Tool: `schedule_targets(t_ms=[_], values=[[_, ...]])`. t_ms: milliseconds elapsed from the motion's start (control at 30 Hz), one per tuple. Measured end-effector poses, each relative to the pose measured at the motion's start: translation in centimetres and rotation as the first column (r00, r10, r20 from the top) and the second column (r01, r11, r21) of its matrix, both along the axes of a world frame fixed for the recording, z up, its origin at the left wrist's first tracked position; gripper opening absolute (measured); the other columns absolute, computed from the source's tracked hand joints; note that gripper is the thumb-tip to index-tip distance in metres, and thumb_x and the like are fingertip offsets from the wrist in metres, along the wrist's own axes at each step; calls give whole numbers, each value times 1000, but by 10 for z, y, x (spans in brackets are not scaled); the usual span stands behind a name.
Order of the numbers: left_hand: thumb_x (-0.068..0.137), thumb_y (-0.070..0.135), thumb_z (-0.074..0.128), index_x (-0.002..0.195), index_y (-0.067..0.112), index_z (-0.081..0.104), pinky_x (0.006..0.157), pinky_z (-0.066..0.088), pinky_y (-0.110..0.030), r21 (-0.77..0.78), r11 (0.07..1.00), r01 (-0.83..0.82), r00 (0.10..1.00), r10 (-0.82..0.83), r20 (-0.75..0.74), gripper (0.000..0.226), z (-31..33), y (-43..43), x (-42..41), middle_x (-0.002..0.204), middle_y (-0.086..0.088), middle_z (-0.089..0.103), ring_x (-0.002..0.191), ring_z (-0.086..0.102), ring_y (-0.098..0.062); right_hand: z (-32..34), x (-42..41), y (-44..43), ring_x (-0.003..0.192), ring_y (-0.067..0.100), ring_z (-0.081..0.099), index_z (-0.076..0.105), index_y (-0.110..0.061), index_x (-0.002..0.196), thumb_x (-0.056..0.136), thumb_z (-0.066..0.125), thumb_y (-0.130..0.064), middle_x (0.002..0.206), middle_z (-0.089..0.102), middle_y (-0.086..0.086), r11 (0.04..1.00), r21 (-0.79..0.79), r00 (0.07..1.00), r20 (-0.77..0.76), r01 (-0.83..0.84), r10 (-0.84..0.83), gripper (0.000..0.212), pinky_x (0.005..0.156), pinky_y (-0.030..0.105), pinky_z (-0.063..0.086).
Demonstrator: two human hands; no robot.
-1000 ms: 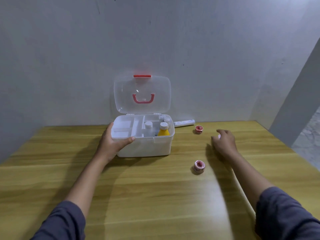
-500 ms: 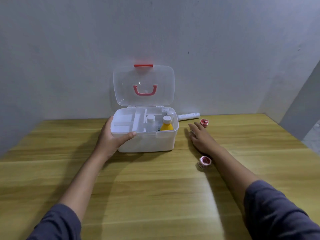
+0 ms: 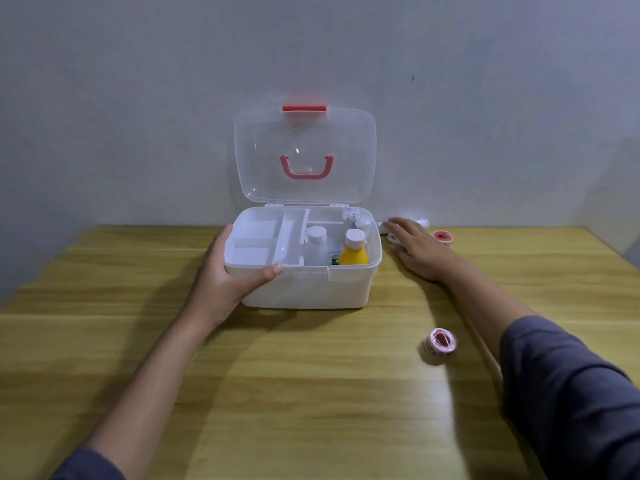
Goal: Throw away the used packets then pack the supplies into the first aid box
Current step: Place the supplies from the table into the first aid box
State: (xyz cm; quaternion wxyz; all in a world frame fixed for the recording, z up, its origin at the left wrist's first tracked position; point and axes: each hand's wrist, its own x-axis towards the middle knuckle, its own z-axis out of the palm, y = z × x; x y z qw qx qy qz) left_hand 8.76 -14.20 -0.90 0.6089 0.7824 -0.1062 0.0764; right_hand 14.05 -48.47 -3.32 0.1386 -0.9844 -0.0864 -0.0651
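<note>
Gripping the white first aid box (image 3: 304,289) at its left rim, left hand (image 3: 221,275), clear lid (image 3: 304,154) standing open, right hand (image 3: 420,249) lying loose on a white tube (image 3: 393,237), tabletop (image 3: 311,393).

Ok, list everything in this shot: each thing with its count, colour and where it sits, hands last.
first aid box: 1, translucent white with a red latch and handle on its clear lid, open, at the back middle of the table against the wall.
yellow bottle: 1, yellow with a white cap, upright in the box's right compartment.
clear bottle: 1, clear with a white cap, upright beside the yellow one.
tape rolls: 2, pinkish white with red cores, one near the front right, the other near the wall.
white tube: 1, white, by the wall right of the box, partly under the right hand.
table: 1, light wood.
left hand: grips the box's front left corner.
right hand: reaches onto the white tube.
</note>
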Motion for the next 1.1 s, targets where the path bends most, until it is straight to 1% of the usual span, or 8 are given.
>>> schedule_targets(t_ms=[100,200,300,500,667,800,933,1100], values=[[47,54,81,135,37,44,108,45,-37,-4,1000,-15,1000,15,-3,98,1,-1,-1,134,16,57,124,55,-4,0,6,-2,139,23,21,26,-15,144,97,36,-24,150,27,5,999,-36,1000,1,7,-7,48,112,32,21],[47,55,83,142,28,43,108,45,-42,14,1000,-19,1000,19,-4,107,0,2,0,138,11,56,127,54,-9,2,11,-4,135,29,24,27,-12,142,97,35,-23,147,31,10,998,-67,1000,-1,20,-20,47,112,35,20],[46,58,83,147,27,38,110,44,-45,25,999,-32,999,33,-8,114,-1,2,0,142,8,54,131,52,-12,2,15,-3,131,32,28,31,-10,140,98,35,-21,143,35,14,995,-88,999,5,37,-36,44,110,38,23],[46,56,82,145,26,40,111,43,-41,23,999,-43,999,43,-4,112,0,0,-2,140,9,54,129,52,-10,6,13,3,127,30,27,37,-11,136,96,40,-19,136,37,14,999,-27,999,-27,44,-44,42,108,39,25],[44,57,81,147,25,38,112,41,-40,16,999,-51,999,52,-9,116,-1,-1,-1,142,10,52,132,49,-11,5,9,-1,126,28,32,42,-18,134,94,42,-25,133,43,8,987,-158,997,67,35,-25,40,108,39,23],[45,58,82,148,27,36,113,40,-43,22,998,-59,998,60,-19,117,-3,0,-1,145,7,50,134,48,-12,6,8,-3,126,28,37,39,-24,135,95,41,-28,134,40,7,997,-73,1000,12,23,-22,40,109,40,25],[44,60,82,150,25,33,114,38,-44,29,997,-67,997,67,-22,122,-4,0,1,149,6,46,137,44,-13,7,6,-2,124,25,37,34,-34,137,94,38,-42,134,43,3,990,-141,1000,-23,16,-19,44,105,40,25],[43,61,81,151,24,32,115,37,-44,34,996,-81,996,82,-25,124,-4,0,0,151,6,44,139,42,-13,6,-6,12,120,27,38,32,-32,140,95,38,-42,130,46,8,995,-98,999,-35,24,-28,47,101,40,32]])
